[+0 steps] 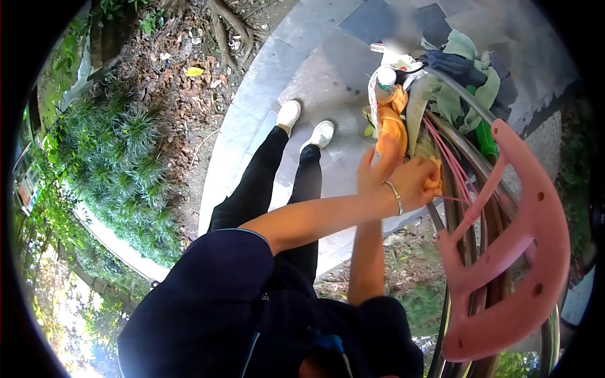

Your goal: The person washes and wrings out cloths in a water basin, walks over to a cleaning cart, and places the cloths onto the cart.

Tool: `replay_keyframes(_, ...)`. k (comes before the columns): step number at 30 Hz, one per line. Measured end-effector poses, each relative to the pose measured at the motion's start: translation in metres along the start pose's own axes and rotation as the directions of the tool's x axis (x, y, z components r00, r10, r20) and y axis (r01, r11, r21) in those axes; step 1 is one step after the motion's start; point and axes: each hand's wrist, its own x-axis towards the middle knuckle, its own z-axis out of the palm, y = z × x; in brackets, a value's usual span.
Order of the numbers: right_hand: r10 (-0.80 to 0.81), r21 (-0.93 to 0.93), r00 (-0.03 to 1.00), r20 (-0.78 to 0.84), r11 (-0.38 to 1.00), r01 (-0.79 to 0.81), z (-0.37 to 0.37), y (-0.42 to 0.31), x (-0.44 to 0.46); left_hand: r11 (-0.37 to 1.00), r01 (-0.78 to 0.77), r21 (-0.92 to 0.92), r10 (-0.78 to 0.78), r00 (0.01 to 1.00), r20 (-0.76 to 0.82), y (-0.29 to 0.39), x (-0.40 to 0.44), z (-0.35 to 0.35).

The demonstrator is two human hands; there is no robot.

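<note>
My left hand (413,183), with a bracelet at its wrist, is closed on an orange cloth (436,175) beside metal bars. Behind it, my right hand (378,165) is partly covered by the left; its visible thumb and finger are spread apart near the lower end of the long orange cloth (391,120). That cloth hangs beside a white-capped bottle (386,77) and a pale green cloth (416,113). Thin pink strands (450,157) run along the bars just right of my hands.
A large pink plastic frame (535,252) stands at the right over curved metal bars (466,252). Green rags (482,94) and a dark cloth (454,66) hang at the top. Below lies grey stone paving (252,170), edged by leaf litter (170,69) and grassy plants (120,164).
</note>
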Motion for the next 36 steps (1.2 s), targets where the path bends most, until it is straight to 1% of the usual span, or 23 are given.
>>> replay_keyframes(1, -0.111, -0.04, 0.992, -0.053, 0.993, 0.109, 0.003, 0.002, 0.031, 0.999, 0.007, -0.035, -0.006, 1.0, 0.02, 0.005, -0.002, -0.002)
replay_keyframes(3, 0.02, -0.163, 0.994, 0.111, 0.987, -0.002, 0.026, 0.012, 0.056, 1.0, 0.008, 0.006, -0.008, 0.999, 0.054, 0.008, 0.0, -0.006)
replay_keyframes(4, 0.019, -0.161, 0.993, 0.113, 0.987, 0.0, 0.036, 0.025, 0.062, 0.999, -0.024, 0.021, 0.023, 0.998, 0.053, 0.006, 0.002, -0.005)
replay_keyframes(7, 0.097, -0.038, 0.92, 0.381, 0.995, -0.09, 0.057, 0.052, 0.058, 0.998, -0.053, 0.031, 0.051, 0.997, 0.064, 0.005, 0.007, -0.008)
replay_keyframes(9, -0.202, 0.133, 0.876, 0.439, 0.978, 0.159, 0.04, 0.062, 0.027, 0.998, 0.056, 0.03, -0.06, 0.991, 0.12, 0.004, 0.008, -0.008)
replay_keyframes(11, -0.232, 0.18, 0.78, 0.581, 0.971, 0.155, 0.005, 0.047, 0.009, 0.997, 0.071, 0.008, -0.072, 0.988, 0.139, 0.007, 0.01, -0.012)
replay_keyframes(12, -0.226, 0.171, 0.78, 0.583, 0.973, 0.154, -0.011, 0.035, 0.012, 0.997, 0.079, -0.006, -0.077, 0.984, 0.162, 0.009, 0.01, -0.013)
replay_keyframes(14, -0.054, -0.044, 0.602, 0.797, 0.988, 0.147, -0.034, 0.013, 0.021, 0.994, 0.11, -0.019, -0.104, 0.975, 0.195, 0.009, 0.011, -0.014)
replay_keyframes(15, -0.053, -0.045, 0.605, 0.794, 0.988, 0.145, -0.036, 0.015, 0.018, 0.989, 0.145, -0.021, -0.137, 0.965, 0.226, 0.009, 0.011, -0.017)
replay_keyframes(19, -0.089, -0.1, 0.766, 0.636, 0.975, 0.197, -0.034, 0.02, 0.019, 0.995, 0.07, 0.07, -0.082, 0.979, 0.187, 0.014, 0.01, -0.022)
replay_keyframes(21, -0.132, -0.186, 0.874, 0.467, 0.952, 0.243, -0.032, 0.015, 0.025, 0.942, 0.01, 0.334, -0.054, 0.991, 0.123, 0.019, 0.011, -0.025)
replay_keyframes(23, -0.188, -0.323, 0.95, 0.251, 0.909, 0.265, -0.03, 0.007, 0.027, 0.912, -0.002, 0.411, -0.032, 0.997, 0.076, 0.026, 0.013, -0.029)
replay_keyframes(25, -0.17, -0.324, 0.978, 0.123, 0.924, 0.202, -0.022, 0.004, 0.018, 0.876, -0.016, 0.482, 0.003, 1.0, 0.028, 0.022, 0.016, -0.027)
replay_keyframes(26, -0.139, -0.278, 0.988, 0.072, 0.948, 0.154, -0.019, 0.005, 0.01, 0.949, -0.045, 0.311, 0.005, 0.992, 0.129, 0.009, 0.017, -0.022)
replay_keyframes(27, 0.029, 0.033, 0.992, 0.119, 0.999, -0.034, -0.009, 0.018, -0.018, 0.991, -0.05, 0.127, 0.02, 0.974, 0.227, 0.002, 0.017, -0.017)
replay_keyframes(28, 0.197, 0.324, 0.967, 0.162, 0.915, -0.241, 0.001, 0.031, -0.046, 0.988, -0.058, 0.143, 0.03, 0.981, 0.191, 0.002, 0.018, -0.014)
replay_keyframes(29, 0.36, 0.587, 0.905, 0.227, 0.691, -0.422, -0.004, 0.04, -0.06, 0.989, -0.055, 0.137, 0.029, 0.982, 0.188, 0.004, 0.019, -0.014)
replay_keyframes(30, 0.51, 0.785, 0.812, 0.283, 0.364, -0.502, -0.014, 0.041, -0.066, 0.99, -0.055, 0.129, 0.026, 0.976, 0.216, 0.008, 0.017, -0.015)
replay_keyframes(31, 0.624, 0.836, 0.768, 0.147, 0.336, -0.433, -0.026, 0.048, -0.066, 0.991, -0.054, 0.12, 0.023, 0.97, 0.244, 0.01, 0.015, -0.014)
replay_keyframes(33, 0.693, 0.623, 0.702, -0.164, 0.625, -0.471, -0.054, 0.039, -0.054, 0.992, -0.05, 0.12, 0.018, 0.967, 0.252, 0.009, 0.016, -0.013)
replay_keyframes(34, 0.641, 0.534, 0.712, -0.287, 0.724, -0.436, -0.067, 0.018, -0.041, 0.989, -0.071, 0.132, 0.033, 0.963, 0.268, 0.009, 0.018, -0.014)
replay_keyframes(35, 0.642, 0.53, 0.71, -0.289, 0.725, -0.439, -0.067, 0.018, -0.034, 0.985, -0.095, 0.146, 0.051, 0.958, 0.283, 0.008, 0.02, -0.014)
replay_keyframes(36, 0.583, 0.597, 0.74, -0.336, 0.739, -0.311, -0.065, 0.018, -0.026, 0.98, -0.139, 0.142, 0.097, 0.958, 0.27, 0.007, 0.024, -0.015)
